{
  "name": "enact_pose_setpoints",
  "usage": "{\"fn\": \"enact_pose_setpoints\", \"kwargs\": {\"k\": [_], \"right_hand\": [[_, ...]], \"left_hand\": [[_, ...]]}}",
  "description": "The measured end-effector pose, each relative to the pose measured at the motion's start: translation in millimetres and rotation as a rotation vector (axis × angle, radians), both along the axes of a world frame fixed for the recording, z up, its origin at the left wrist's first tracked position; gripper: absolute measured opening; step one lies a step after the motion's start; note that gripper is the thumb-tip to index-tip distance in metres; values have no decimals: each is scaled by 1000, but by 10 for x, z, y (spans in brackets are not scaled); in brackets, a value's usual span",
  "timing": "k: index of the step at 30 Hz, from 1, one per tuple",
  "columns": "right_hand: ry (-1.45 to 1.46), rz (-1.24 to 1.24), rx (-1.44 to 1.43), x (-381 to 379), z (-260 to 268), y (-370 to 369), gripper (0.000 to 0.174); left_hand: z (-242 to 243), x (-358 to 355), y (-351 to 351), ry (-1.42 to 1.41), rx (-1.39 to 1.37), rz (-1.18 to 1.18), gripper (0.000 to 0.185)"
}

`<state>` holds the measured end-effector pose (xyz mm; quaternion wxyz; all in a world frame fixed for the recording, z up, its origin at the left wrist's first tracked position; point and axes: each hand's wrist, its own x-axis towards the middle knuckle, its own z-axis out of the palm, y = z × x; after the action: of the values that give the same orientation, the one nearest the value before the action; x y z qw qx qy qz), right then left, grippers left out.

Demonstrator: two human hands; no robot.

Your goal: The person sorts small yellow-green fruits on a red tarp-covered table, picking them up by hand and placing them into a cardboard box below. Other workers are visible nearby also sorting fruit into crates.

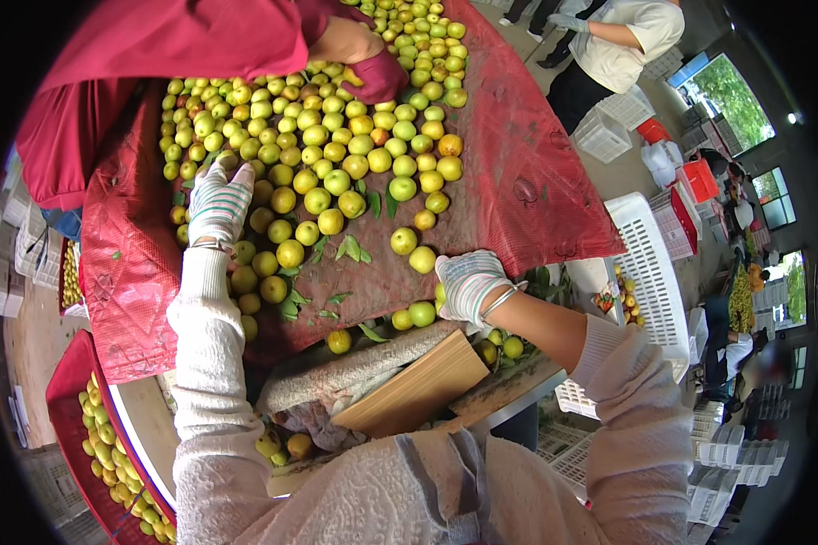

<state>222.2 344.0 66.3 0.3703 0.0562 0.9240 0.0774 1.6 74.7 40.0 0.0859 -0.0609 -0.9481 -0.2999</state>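
Green-yellow round fruits, which look like jujubes (337,181), lie loose over a red woven plastic sheet (545,163). My left hand (219,201), in a striped knit glove, reaches among them on the left. Its fingertips touch a fruit (226,161); whether they grip it is hidden. My right hand (470,285), gloved alike, is low at the sheet's near edge. A partly covered fruit (440,293) shows beside its fingers, and what lies under the palm cannot be seen. Loose green leaves (352,249) are scattered between the hands.
Across the sheet, another person's gloved hand (376,76) is among the fruits. A wooden board (416,388) and rolled cloth (354,368) lie before my body. A white plastic crate (649,266) stands at right, a red-lined container of fruits (65,381) at lower left.
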Motion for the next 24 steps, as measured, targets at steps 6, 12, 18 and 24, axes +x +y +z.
{"fn": "enact_pose_setpoints", "kwargs": {"k": [6, 12, 18, 24], "right_hand": [[101, -566, -969, 137, 36, 82, 61], [-40, 20, -127, 105, -24, 57, 62], [-166, 69, -95, -22, -184, -54, 55], [-83, -183, -381, 66, -195, 148, 61]], "left_hand": [[-147, -162, -101, -57, 114, -39, 48], [-138, -165, -62, -50, 116, -58, 50], [-192, -193, -121, -52, 230, -56, 47], [-85, -75, -24, -7, 190, -44, 49]]}}
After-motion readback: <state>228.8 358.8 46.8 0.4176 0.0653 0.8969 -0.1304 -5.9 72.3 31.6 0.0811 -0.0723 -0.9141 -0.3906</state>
